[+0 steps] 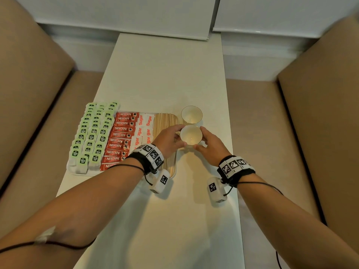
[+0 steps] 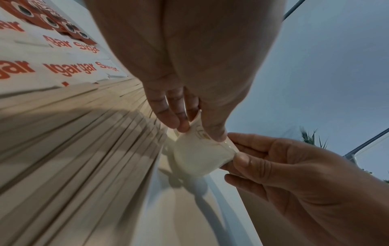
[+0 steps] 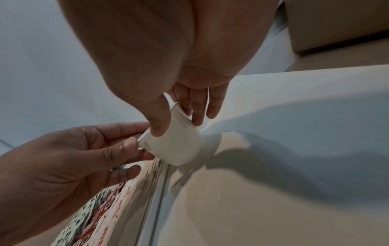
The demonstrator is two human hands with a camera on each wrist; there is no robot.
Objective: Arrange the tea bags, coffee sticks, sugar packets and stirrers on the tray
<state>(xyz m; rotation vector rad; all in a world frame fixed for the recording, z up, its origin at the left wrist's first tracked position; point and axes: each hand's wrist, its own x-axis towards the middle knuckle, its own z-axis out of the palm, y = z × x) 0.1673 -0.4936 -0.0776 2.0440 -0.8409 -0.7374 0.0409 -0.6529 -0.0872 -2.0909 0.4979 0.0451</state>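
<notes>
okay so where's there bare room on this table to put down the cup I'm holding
Bare tabletop lies beyond the far cup, and more near you, below the tray. The tray is packed edge to edge. The strip right of the held cup, gripped by left hand and right hand, is narrow.

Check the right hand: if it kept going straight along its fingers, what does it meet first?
The right hand already holds the near cup, so that comes first. Past its fingers, probably the far cup; depth is unclear.
</notes>
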